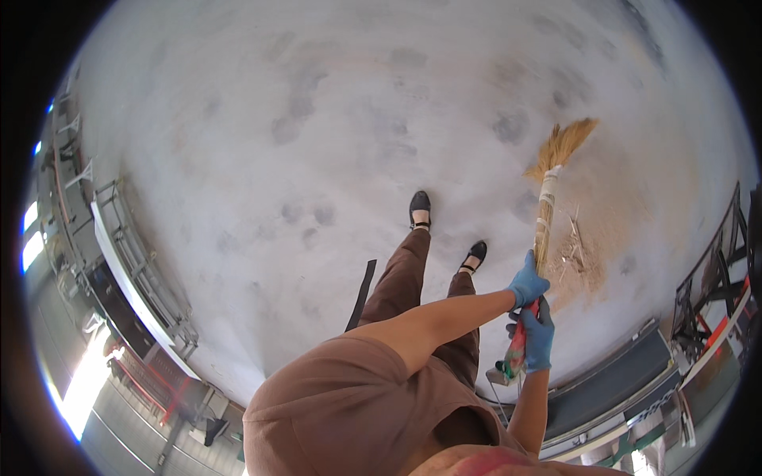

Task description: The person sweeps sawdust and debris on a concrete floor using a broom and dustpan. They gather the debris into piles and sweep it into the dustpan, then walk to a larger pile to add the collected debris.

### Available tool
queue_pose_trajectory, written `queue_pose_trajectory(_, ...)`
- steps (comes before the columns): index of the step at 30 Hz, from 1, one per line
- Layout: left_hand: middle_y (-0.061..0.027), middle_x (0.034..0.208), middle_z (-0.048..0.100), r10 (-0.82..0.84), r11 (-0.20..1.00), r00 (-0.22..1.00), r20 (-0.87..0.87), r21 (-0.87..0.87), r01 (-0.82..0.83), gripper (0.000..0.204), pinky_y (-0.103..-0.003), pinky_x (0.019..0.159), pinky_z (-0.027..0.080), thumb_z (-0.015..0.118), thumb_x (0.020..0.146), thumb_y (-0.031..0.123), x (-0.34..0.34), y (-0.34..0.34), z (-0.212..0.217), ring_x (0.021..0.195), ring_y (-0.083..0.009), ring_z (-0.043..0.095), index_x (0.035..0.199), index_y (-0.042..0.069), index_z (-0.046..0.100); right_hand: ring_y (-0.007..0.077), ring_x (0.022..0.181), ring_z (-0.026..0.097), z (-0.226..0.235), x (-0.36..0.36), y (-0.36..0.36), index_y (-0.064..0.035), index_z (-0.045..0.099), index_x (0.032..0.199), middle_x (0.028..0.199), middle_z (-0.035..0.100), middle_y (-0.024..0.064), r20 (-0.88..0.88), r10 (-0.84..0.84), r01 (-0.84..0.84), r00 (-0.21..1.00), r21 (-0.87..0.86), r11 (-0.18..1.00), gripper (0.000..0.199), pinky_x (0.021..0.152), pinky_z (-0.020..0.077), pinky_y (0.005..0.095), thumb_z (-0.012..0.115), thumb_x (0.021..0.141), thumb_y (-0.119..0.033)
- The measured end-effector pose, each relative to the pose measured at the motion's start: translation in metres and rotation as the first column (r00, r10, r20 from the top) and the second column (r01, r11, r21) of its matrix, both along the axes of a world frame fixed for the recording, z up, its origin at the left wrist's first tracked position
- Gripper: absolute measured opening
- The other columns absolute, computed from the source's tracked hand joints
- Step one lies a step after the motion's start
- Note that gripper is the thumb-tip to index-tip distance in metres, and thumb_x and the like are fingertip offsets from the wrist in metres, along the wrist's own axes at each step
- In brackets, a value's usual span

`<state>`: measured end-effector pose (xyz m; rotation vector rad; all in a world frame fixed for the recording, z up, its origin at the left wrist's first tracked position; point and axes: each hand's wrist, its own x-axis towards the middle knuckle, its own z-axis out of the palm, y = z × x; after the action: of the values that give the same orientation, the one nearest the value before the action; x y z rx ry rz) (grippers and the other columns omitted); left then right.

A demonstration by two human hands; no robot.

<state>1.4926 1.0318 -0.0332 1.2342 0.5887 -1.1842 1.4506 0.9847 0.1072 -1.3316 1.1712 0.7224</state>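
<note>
A straw broom (548, 198) slants across the right side, its tan bristles fanned out at the far end over the grey floor (349, 103). My left hand (528, 284), in a blue glove, is closed round the handle below the white-bound part. Just nearer to me, my gloved right hand (540, 337) grips the red and green wrapped end of the same broom. Sawdust and thin wood scraps (578, 258) lie on the floor right of the handle, apart from the bristles.
My black shoes (421, 208) stand left of the broom. A long dark belt-like bench (607, 389) is at the lower right, beside a black metal frame (710, 278). Along the left side stand metal racks (147, 278) with a long white panel edge.
</note>
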Motion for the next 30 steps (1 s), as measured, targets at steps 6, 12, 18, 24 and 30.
queue_pose_trajectory(6, -0.0322, 0.127, 0.054, 0.299, 0.928, 0.943, 0.142, 0.185, -0.323, 0.097, -0.04, 0.098, 0.046, 0.059, 0.076, 0.009, 0.021, 0.113, 0.035, 0.115, -0.0422, 0.059, 0.156, 0.007, 0.004, 0.0266, 0.101, 0.065, -0.034, 0.041, 0.056, -0.0052, 0.029, 0.148, 0.112, 0.062, 0.015, 0.065, 0.679, -0.682, 0.731, 0.046, 0.73, 0.086, 0.084, 0.0544, 0.0371, 0.073, 0.076, -0.018)
queue_pose_trajectory(12, -0.0251, 0.136, 0.048, 0.606, 0.604, 0.655, 0.451, 0.275, -0.748, 0.087, -0.038, 0.101, 0.044, 0.064, 0.078, 0.01, 0.084, 0.237, -0.02, 0.123, -0.0339, 0.05, 0.151, 0.0, 0.018, 0.0403, 0.118, 0.058, -0.095, 0.122, 0.19, -0.0082, 0.023, 0.153, 0.126, 0.059, 0.0278, 0.209, 0.816, -0.819, 0.538, -0.097, 0.565, 0.088, 0.098, 0.047, 0.0435, 0.068, 0.08, -0.027)
queue_pose_trajectory(18, -0.015, 0.119, 0.056, 0.586, 0.251, 0.412, 0.698, 0.327, -0.911, 0.065, -0.033, 0.086, 0.049, 0.064, 0.094, 0.023, 0.068, 0.41, -0.072, 0.103, -0.0216, 0.057, 0.145, -0.003, 0.033, 0.0304, 0.084, 0.07, -0.161, 0.229, 0.346, -0.0154, 0.026, 0.153, 0.104, 0.068, 0.0226, 0.344, 0.926, -0.968, 0.154, -0.134, 0.211, 0.08, 0.075, 0.0539, 0.0405, 0.067, 0.086, -0.027)
queue_pose_trajectory(24, -0.0102, 0.132, 0.05, 0.792, 0.194, 0.427, 0.436, 0.484, -0.853, 0.065, -0.036, 0.087, 0.051, 0.066, 0.092, 0.022, -0.041, 0.453, -0.052, 0.11, -0.0193, 0.057, 0.146, 0.004, 0.034, 0.0368, 0.107, 0.064, -0.207, 0.296, 0.444, -0.0104, 0.057, 0.127, 0.116, 0.066, 0.0184, 0.314, 0.949, -0.989, 0.003, -0.139, 0.049, 0.04, 0.089, 0.0526, 0.0455, 0.053, 0.089, -0.02)
queue_pose_trajectory(30, -0.0096, 0.128, 0.053, 0.873, 0.176, 0.417, 0.252, 0.635, -0.752, 0.061, -0.037, 0.082, 0.054, 0.064, 0.093, 0.019, -0.058, 0.377, -0.024, 0.1, -0.0198, 0.061, 0.145, 0.004, 0.036, 0.0348, 0.095, 0.067, -0.254, 0.345, 0.295, -0.0111, 0.066, 0.109, 0.104, 0.07, 0.016, 0.153, 0.986, -0.95, -0.066, -0.312, -0.015, 0.027, 0.08, 0.0529, 0.0457, 0.052, 0.089, -0.023)
